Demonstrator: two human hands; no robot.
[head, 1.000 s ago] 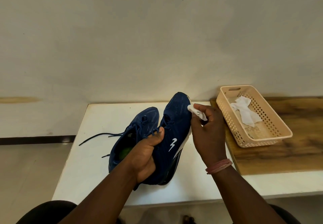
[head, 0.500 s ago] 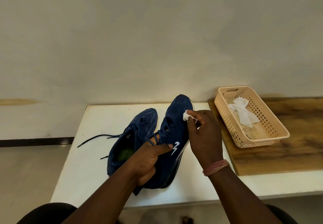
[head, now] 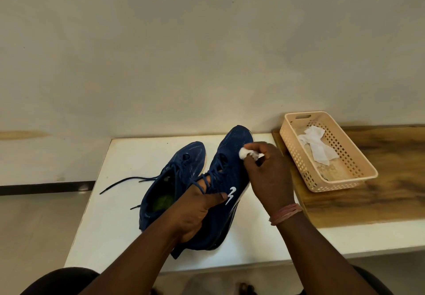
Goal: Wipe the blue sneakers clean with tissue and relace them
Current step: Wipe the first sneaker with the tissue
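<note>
Right fingers: the right hand (head: 269,175), right of frame centre, has its fingertips curled and pinching a small wad of tissue (head: 244,153) against the blue upper.
Left fingers: the left hand (head: 195,209), just below centre, is wrapped round the collar and heel of the held sneaker (head: 226,179); the thumb lies across its side by the white logo, and other fingers seem tucked into the opening under the laces, though that part is partly hidden.
Held sneaker: lifted and tilted, toe toward the top of the frame, heel low near the front edge of the white table (head: 108,214); laces threaded but loose.
Second sneaker: the other sneaker (head: 177,172) lies on the table just left of the held one, touching or nearly so, with its dark lace ends (head: 128,181) trailing toward the left of the frame.
Basket: a beige plastic basket (head: 358,168) sits at right on a wooden board (head: 391,179), with crumpled tissues (head: 316,144) inside.
Handling, judged: the sneaker looks light, its knit upper soft and yielding under the wipe. The heel collar is probably the firmest place to hold; the toe would dent. The tissue is flimsy and could shred on the mesh.
Step in hand: wiping the outer forefoot; relacing is not yet done.
</note>
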